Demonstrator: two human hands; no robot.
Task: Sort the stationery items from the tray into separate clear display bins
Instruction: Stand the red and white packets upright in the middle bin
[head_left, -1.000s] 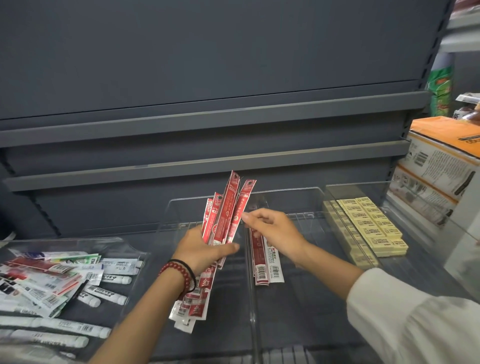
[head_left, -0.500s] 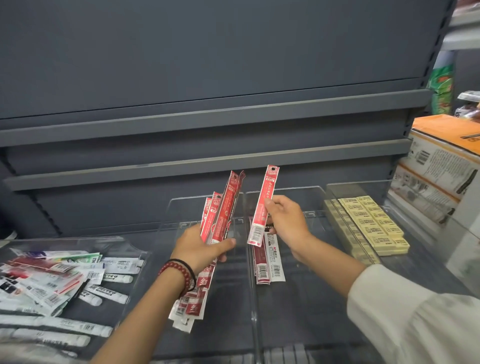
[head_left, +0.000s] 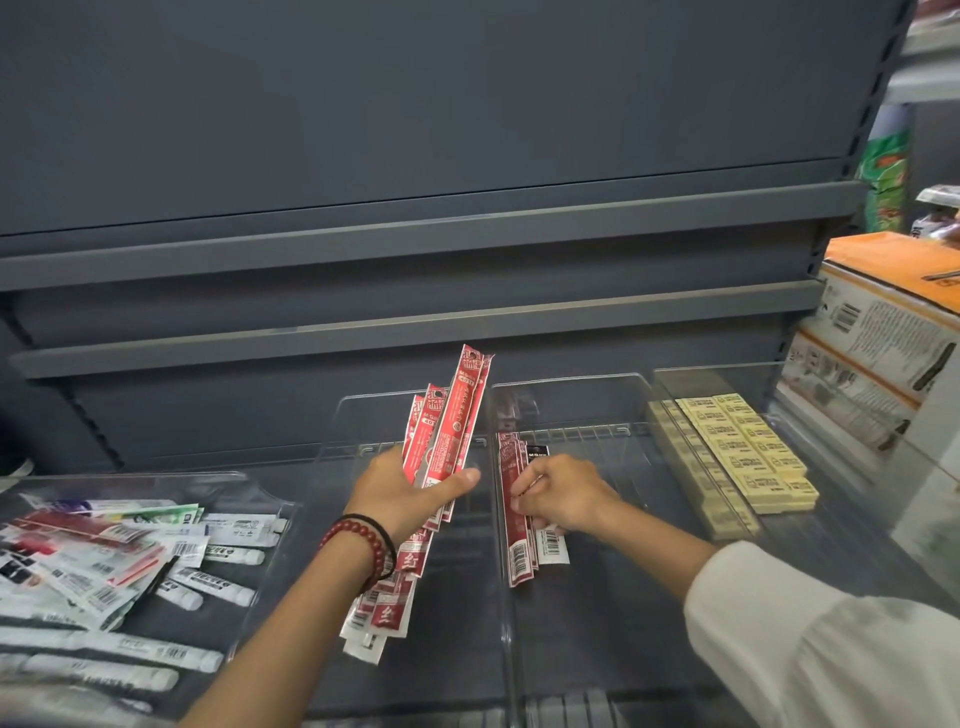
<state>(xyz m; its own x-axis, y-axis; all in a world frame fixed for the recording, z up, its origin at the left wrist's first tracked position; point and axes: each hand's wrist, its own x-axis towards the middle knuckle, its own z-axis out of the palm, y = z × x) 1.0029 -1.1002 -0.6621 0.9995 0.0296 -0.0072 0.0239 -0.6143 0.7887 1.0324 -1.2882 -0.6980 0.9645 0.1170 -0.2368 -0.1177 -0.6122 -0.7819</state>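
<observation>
We log: left hand (head_left: 410, 493) grips a fan of red refill packets (head_left: 449, 431) just left of the middle clear bin (head_left: 571, 400), presumably as ready stock, while right hand (head_left: 563, 499) pinches the red packet stack (head_left: 519, 556) lying inside that bin, likely aligning like with like.

There's just the one camera, worn on the person's head, looking forward and down along both forearms toward the grey shelving (head_left: 415, 322) straight ahead. It sits close in: the left hand (head_left: 400, 493) and right hand (head_left: 566, 499) fill the middle, the clear bins (head_left: 571, 383) lie right beneath, and the wide lens bows the edges
</observation>
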